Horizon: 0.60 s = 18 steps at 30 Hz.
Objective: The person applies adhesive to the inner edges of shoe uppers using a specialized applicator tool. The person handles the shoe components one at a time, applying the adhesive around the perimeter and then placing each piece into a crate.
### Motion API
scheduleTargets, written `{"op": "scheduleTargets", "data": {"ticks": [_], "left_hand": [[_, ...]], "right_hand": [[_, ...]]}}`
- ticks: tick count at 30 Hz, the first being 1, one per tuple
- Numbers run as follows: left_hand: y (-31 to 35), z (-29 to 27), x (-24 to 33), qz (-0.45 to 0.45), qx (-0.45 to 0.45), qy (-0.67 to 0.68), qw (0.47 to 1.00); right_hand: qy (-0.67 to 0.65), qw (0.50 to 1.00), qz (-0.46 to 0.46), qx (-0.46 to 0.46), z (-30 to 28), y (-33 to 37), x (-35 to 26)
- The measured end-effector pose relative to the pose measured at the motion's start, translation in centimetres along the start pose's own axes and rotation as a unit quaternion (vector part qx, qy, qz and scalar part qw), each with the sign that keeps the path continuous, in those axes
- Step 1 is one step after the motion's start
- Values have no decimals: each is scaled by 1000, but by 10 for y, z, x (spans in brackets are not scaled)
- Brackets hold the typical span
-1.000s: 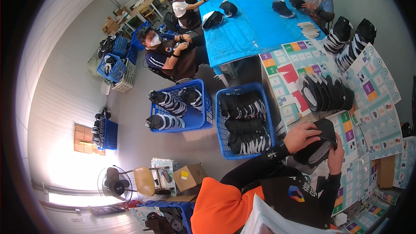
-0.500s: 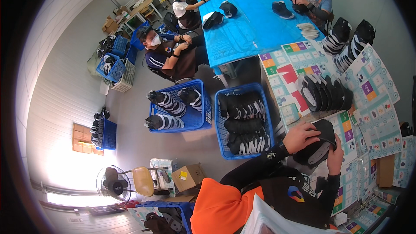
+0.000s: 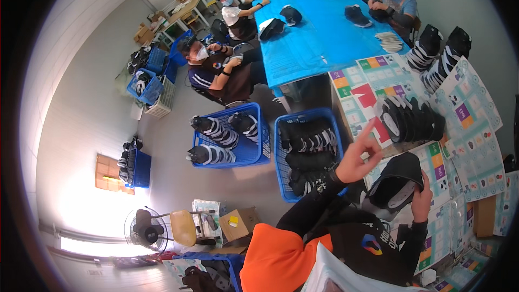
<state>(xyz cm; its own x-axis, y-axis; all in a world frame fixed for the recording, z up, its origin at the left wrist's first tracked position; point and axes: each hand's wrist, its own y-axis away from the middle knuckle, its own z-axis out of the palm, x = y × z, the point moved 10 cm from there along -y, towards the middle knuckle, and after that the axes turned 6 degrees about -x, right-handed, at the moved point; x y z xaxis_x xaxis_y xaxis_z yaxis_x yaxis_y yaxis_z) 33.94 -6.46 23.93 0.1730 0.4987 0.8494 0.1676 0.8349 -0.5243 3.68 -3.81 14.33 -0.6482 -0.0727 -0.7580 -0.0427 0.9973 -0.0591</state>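
A black cap (image 3: pixel 397 176) with a pale grey-white lining sits tilted in front of me at the worktable, its opening toward me. My right hand (image 3: pixel 421 199) grips its right edge, thumb against the rim. My left hand (image 3: pixel 359 159) is raised off the cap, to its left, with the index finger stretched out and the others loosely bent; nothing is in it. A grey rounded form (image 3: pixel 373 205) shows partly beneath the cap. Just beyond stands a row of nested black caps (image 3: pixel 411 121) with white linings.
Printed sheets (image 3: pixel 432 227) cover my worktable. To the left are a blue basket (image 3: pixel 278 165) packed with black caps and another blue basket (image 3: pixel 263 143) with nested stacks. Several co-workers sit around a blue-covered table (image 3: pixel 319 35) ahead. A fan (image 3: pixel 146 230) and chair (image 3: pixel 183 227) stand lower left.
My left hand has let go of the cap and lifted away up and left, index finger extended. My right hand still holds the cap, whose opening shows more now.
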Motion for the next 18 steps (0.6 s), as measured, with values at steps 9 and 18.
{"op": "scheduleTargets", "data": {"ticks": [9,18], "left_hand": [[-2,16,46,93,-13,-216,972],[5,13,19,9,-19,-179,984]], "right_hand": [[-30,999,-4,-22,6,-6,-3],[-32,999,18,-26,2,-6,-1]]}}
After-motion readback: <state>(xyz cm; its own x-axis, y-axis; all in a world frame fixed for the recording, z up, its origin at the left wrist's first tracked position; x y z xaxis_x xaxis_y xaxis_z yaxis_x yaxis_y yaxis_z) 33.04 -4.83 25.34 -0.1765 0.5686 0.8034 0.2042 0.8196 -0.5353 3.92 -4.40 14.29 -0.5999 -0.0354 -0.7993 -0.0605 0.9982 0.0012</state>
